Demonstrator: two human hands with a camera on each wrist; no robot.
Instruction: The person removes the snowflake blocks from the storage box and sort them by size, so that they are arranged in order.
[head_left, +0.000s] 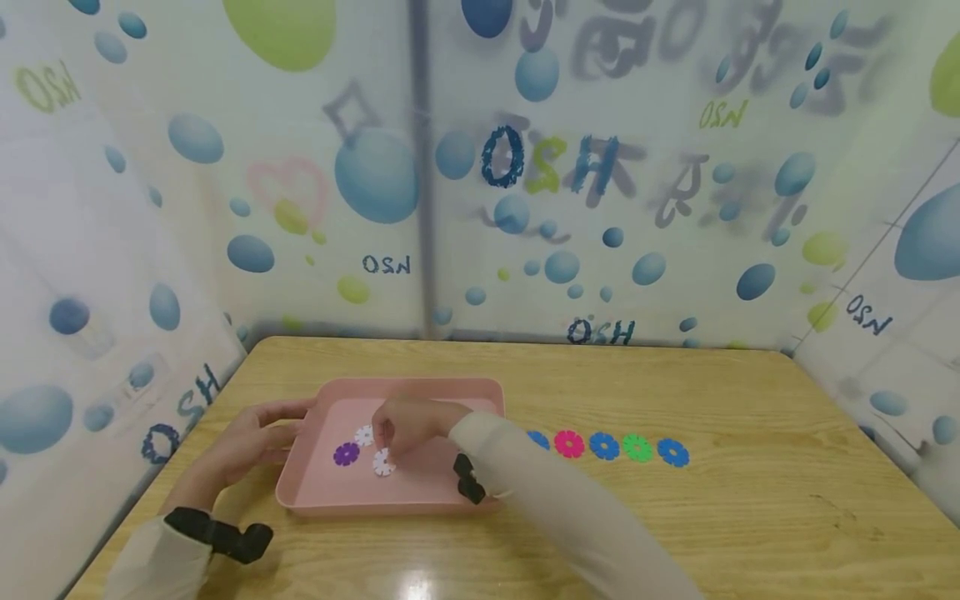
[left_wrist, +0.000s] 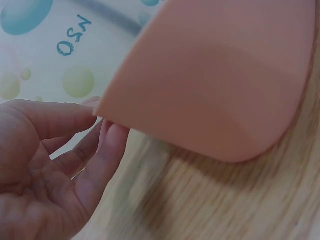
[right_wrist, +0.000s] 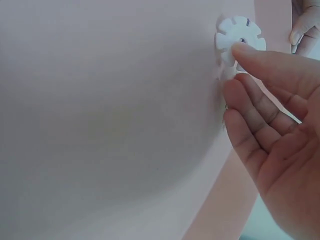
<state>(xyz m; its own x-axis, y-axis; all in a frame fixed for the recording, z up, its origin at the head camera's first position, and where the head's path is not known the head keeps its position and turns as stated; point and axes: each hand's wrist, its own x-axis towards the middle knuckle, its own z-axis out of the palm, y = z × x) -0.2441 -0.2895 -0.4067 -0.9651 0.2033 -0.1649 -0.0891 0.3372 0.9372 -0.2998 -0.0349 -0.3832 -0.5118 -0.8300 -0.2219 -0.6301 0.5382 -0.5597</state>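
Note:
In the head view, a shallow pink tray (head_left: 330, 492) lies on the wooden table. The left hand (head_left: 251, 446) is at its left rim; the left wrist view has thumb and fingertips gripping the edge, some fingertips hidden behind the wall. The right hand (head_left: 412, 423) reaches into the tray and pinches a white notched disc (right_wrist: 229, 34), its thumb pressed on the face. Inside the tray, a purple notched disc (head_left: 346, 454) and another white notched disc (head_left: 363, 435) lie to the left of the right hand.
Right of the tray, several flower-shaped discs form a row on the table (head_left: 750, 533), among them a pink disc (head_left: 569, 435), a green disc (head_left: 637, 439) and a blue disc (head_left: 672, 444). A patterned curtain (head_left: 637, 83) hangs behind the table's far edge.

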